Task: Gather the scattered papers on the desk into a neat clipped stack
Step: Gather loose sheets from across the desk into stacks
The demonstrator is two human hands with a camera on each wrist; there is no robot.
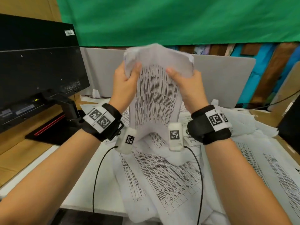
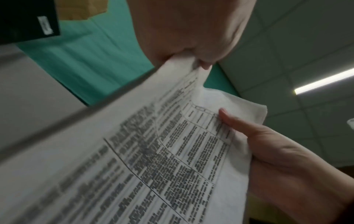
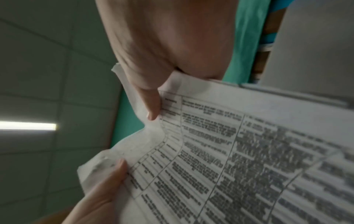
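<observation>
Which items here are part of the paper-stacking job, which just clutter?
Job: held papers, gripped by left hand and right hand; loose papers on desk.
Clutter: monitor, grey divider, green cloth.

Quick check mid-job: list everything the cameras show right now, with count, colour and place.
held papers: one bundle, white printed, upright between both hands
loose papers: many, white printed, scattered on desk
desk: one, brown, below
monitor: one, black, far left, back showing
divider panel: one, grey, behind desk
green cloth: one, backdrop
cables: two, black, from wrist cameras
left hand: grips bundle's left edge
right hand: grips right edge
</observation>
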